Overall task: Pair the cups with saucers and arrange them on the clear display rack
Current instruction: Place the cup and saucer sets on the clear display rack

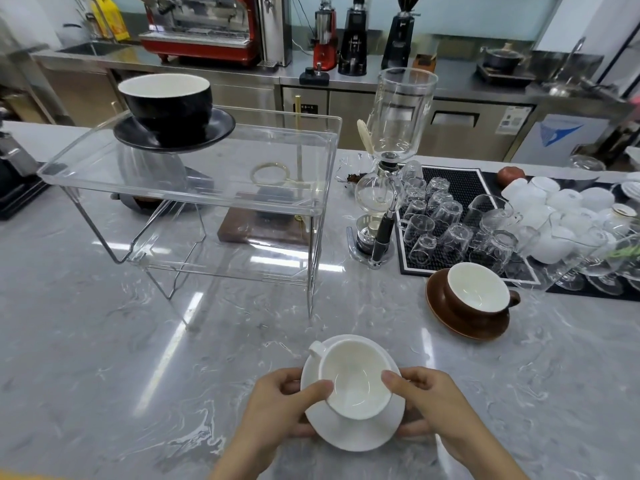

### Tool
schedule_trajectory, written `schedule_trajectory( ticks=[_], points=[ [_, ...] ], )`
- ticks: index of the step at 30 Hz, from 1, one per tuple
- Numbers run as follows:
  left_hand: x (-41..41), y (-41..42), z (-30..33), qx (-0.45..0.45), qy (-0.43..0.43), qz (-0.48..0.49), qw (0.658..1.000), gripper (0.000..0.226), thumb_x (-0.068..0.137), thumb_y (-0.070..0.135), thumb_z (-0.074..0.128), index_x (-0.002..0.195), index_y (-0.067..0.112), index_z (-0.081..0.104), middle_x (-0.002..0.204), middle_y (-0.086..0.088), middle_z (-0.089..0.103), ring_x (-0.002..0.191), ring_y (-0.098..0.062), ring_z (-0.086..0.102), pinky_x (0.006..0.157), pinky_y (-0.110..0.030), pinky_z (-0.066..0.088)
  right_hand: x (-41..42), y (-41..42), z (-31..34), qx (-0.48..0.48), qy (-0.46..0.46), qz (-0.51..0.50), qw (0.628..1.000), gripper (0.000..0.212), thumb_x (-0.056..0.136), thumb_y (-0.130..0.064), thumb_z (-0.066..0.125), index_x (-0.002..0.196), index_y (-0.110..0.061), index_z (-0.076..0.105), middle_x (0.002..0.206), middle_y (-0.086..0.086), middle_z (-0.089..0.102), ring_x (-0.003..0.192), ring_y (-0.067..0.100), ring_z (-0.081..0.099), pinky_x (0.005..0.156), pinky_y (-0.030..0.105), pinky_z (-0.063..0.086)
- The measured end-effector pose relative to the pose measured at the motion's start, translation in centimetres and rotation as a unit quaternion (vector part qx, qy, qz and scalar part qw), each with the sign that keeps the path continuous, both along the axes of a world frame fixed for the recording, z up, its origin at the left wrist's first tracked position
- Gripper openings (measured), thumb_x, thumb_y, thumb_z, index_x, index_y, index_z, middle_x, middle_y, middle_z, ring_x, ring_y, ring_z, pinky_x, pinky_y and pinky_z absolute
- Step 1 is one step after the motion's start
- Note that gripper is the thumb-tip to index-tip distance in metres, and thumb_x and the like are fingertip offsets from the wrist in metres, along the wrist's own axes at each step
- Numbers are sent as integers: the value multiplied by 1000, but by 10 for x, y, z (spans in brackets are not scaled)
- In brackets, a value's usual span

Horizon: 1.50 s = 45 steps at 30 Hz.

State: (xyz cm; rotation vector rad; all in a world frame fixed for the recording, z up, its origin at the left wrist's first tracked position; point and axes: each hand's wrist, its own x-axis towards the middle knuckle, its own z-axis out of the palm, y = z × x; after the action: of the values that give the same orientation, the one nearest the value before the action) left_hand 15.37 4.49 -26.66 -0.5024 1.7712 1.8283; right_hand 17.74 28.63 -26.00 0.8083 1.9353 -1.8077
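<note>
Fingers under white saucer (349,433) hidden; forearms cut off at bottom edge. Left hand (280,407) and right hand (433,405) curled round saucer rim, thumbs pressed on white cup (355,379) seated in it — held low over marble counter (104,375). Clear display rack (194,188) stood ahead-left; black cup (168,100) on black saucer (173,135) at far-left corner of top shelf. Brown cup (476,296) on brown saucer (464,318) right, beside mat of upturned glasses (436,216). Siphon brewer (388,161) between rack and mat. All cups empty.
</note>
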Motion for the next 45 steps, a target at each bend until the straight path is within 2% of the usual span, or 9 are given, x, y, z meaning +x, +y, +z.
schedule_trajectory(
  ticks=[7,13,18,22,26,31,35,40,45],
  points=[
    [0,-1,6,19,-9,11,1000,51,56,18,93,100,1,77,91,-24,79,78,-41,78,62,-51,64,-4,-1,6,32,-1,25,999,51,68,-36,87,100,0,69,92,23,76,79,42,75,65,60,61],
    [5,-19,8,20,-5,30,999,59,47,15,92,103,4,77,94,-22,79,76,-41,78,63,-49,64,-4,-19,10,54,6,34,998,48,67,-32,88,100,-3,67,94,19,72,72,29,77,62,53,63],
    [5,-44,14,28,29,64,997,44,64,-3,90,105,4,75,78,-10,80,67,-25,78,53,-37,61,-12,-47,21,68,29,57,996,43,71,-27,87,101,-6,65,100,22,68,76,26,74,63,50,63],
    [5,-66,21,25,55,94,994,37,70,-10,84,104,3,75,79,-12,80,71,-25,79,57,-42,64,-19,-68,30,60,63,76,993,42,71,-21,87,103,-5,65,101,23,68,80,27,74,60,46,63],
    [6,-89,27,29,78,118,990,36,70,-8,83,103,7,76,92,-18,80,78,-26,79,60,-40,64,-26,-93,39,40,88,86,992,41,70,-17,87,103,-4,65,94,19,68,77,27,75,63,52,63],
    [1,-118,42,39,122,119,985,48,57,4,90,102,12,79,87,-12,81,78,-23,79,58,-37,63,-35,-125,55,23,126,91,988,61,54,-32,88,103,-5,65,104,28,66,90,40,72,62,51,63],
    [-3,-137,58,41,146,126,980,63,37,25,89,100,19,81,89,-10,82,80,-23,79,64,-41,65,-38,-144,69,18,164,90,982,46,67,-22,88,102,-5,64,93,22,67,87,39,73,65,57,62],
    [-9,-154,77,21,189,135,972,65,39,34,88,102,23,81,96,-5,82,85,-24,77,67,-41,65,-42,-166,86,8,213,80,974,45,65,-26,88,102,-11,68,68,-3,65,74,25,71,66,60,61],
    [-25,-164,93,-1,227,162,960,61,52,23,92,111,19,75,101,-2,80,79,-14,76,61,-31,63,-54,-184,99,10,246,65,967,27,78,-18,82,102,-14,70,82,9,68,73,22,73,68,55,62]
  ],
)
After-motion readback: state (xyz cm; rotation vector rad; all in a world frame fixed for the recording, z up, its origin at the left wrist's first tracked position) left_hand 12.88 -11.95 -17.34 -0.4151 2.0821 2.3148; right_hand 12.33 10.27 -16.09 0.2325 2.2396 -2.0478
